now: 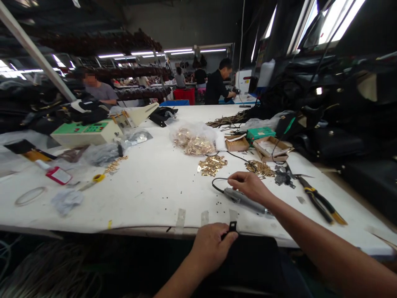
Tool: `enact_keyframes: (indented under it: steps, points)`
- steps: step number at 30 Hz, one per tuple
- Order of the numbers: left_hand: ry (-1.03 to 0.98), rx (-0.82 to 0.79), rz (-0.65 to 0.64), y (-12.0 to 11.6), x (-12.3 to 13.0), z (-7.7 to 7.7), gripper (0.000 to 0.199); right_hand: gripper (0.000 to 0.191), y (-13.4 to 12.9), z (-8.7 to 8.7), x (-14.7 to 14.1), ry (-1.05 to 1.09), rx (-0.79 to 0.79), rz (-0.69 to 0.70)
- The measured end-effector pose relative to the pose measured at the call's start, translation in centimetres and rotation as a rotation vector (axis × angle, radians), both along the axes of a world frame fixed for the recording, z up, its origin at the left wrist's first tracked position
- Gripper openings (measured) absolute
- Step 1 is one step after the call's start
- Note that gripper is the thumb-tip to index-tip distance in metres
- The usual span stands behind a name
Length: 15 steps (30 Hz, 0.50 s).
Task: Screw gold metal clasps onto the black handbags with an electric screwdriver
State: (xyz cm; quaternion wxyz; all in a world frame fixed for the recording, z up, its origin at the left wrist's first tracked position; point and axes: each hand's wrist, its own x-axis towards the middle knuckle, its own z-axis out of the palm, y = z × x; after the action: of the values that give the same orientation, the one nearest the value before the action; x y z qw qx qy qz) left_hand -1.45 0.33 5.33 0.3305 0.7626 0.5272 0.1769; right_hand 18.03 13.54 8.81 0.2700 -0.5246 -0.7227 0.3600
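At the table's front edge my left hand (212, 244) is closed, thumb and fingers pinching a black piece with a slotted tab (232, 226) standing up from it. Dark material (251, 256) spreads below and beside that hand, its kind unclear. My right hand (249, 185) hovers over a grey corded tool (248, 203) that looks like an electric screwdriver, lying on the table. Its thumb and fingertips are pressed together, and anything between them is too small to make out. Tiny black bits (219, 203) are scattered left of the tool. Beyond lie piles of gold metal fittings (212, 165).
Pliers (322, 203) and dark metal plates (283, 176) lie on the right. Open cardboard boxes (269, 148) and a bag of gold fittings (194, 140) stand farther back. A green-topped machine (87, 132) and a red bottle (58, 174) are at left. A co-worker (217, 85) stands beyond the table.
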Motion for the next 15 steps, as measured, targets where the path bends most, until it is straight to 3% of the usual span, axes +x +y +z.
enact_keyframes:
  steps: [4, 7, 11, 15]
  points:
    - [0.061, 0.189, 0.045, 1.1, 0.0, -3.1, 0.025, 0.019, 6.4, -2.6, -5.0, -0.291, 0.214, 0.056]
    - [0.013, 0.217, 0.091, 1.4, -0.2, -4.2, 0.026, 0.019, 9.7, -4.4, -8.0, -0.375, 0.243, 0.109]
    - [-0.075, 0.191, 0.092, 1.5, -0.7, -4.5, 0.026, 0.021, 12.1, -6.0, -10.4, -0.465, 0.259, 0.150]
    - [-0.137, 0.170, 0.102, 1.7, -1.0, -5.1, 0.022, 0.015, 13.2, -6.9, -11.1, -0.529, 0.271, 0.154]
